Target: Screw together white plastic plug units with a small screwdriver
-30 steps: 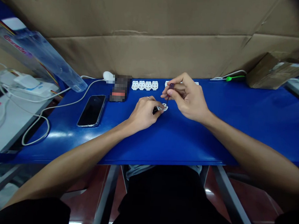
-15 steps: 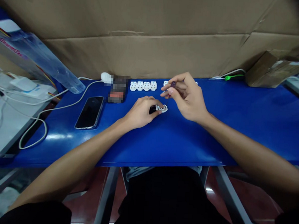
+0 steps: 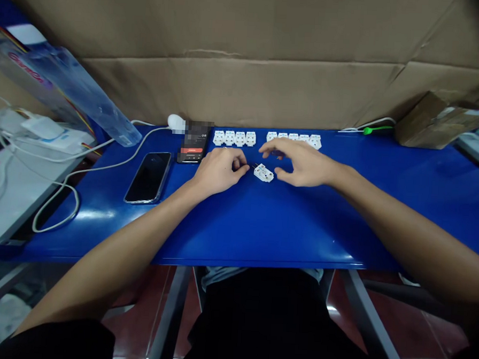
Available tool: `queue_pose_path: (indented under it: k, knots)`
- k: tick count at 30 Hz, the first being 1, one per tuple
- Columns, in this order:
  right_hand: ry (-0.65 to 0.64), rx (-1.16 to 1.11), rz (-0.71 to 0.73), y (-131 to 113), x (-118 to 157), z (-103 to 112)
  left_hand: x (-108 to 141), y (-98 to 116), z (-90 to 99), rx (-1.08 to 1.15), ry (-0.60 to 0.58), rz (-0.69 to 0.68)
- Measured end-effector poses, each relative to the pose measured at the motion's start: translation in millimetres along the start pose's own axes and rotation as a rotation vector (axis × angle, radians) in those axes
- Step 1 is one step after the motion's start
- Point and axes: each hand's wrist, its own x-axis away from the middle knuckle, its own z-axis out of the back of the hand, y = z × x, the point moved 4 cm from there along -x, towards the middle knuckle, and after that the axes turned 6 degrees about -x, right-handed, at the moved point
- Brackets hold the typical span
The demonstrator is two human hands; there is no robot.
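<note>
A small white terminal-block-like part [image 3: 264, 173] lies on the blue table between my hands, with small holes or screws on its upper face. To its left, my left hand [image 3: 221, 169] has its thumb and forefinger closed together. A thin dark line runs from these fingertips toward the white part; whatever they hold is too small to make out. My right hand [image 3: 300, 162] hovers just right of the part, thumb and forefinger apart. No screwdriver shows clearly in it, though its palm is hidden.
Similar white parts stand in a left row [image 3: 234, 138] and a right row [image 3: 315, 141], partly behind my right hand. Two phones, a near one [image 3: 148, 178] and a far one [image 3: 193, 145], lie left beside a white cable [image 3: 78, 195]. A cardboard box [image 3: 423, 120] sits back right.
My right hand no longer visibly holds the dark-handled screwdriver upright over the white part; its fingers have opened. My left hand has drawn back left off the part, which now lies turned and loose.
</note>
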Motion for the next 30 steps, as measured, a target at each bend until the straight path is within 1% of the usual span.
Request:
queue_pose_path:
  k: [2, 4, 6, 8, 11, 13, 14, 15, 17, 20, 22, 25, 28, 30]
  knots:
    - [-0.139, 0.084, 0.064, 2, -6, -4, 0, 0, 2.6, -0.02, -0.025, 0.053]
    - [-0.237, 0.119, 0.106, 4, -11, -9, 1, 2, 5.3, -0.039, -0.023, 0.075]
    - [-0.293, 0.13, 0.108, 5, -15, -11, 2, 5, 6.4, -0.053, -0.027, 0.08]
    - [-0.323, 0.13, 0.085, 5, -18, -12, 3, 7, 6.5, -0.067, -0.032, 0.081]
    - [-0.311, 0.141, 0.029, 4, -23, -8, 3, 9, 6.3, -0.084, -0.04, 0.085]
    - [-0.235, 0.166, -0.005, 8, -30, 1, 3, 9, 6.7, -0.091, -0.041, 0.092]
    - [-0.177, 0.178, -0.02, 11, -35, 8, 4, 9, 7.0, -0.089, -0.04, 0.094]
    - [-0.111, 0.196, -0.036, 16, -41, 15, 4, 9, 7.2, -0.083, -0.04, 0.092]
    - [-0.043, 0.252, -0.098, 29, -54, 26, 5, 9, 7.0, -0.062, -0.046, 0.086]
    - [-0.067, 0.334, -0.159, 48, -75, 32, 6, 10, 6.1, -0.049, -0.059, 0.092]
    - [-0.089, 0.368, -0.181, 56, -86, 31, 6, 10, 5.8, -0.055, -0.068, 0.095]
    - [-0.13, 0.416, -0.229, 60, -94, 27, 7, 12, 5.9, -0.046, -0.079, 0.082]
    - [-0.17, 0.465, -0.291, 61, -97, 24, 7, 13, 6.0, -0.037, -0.071, 0.063]
    - [-0.177, 0.479, -0.301, 64, -98, 23, 7, 12, 5.4, -0.034, -0.06, 0.054]
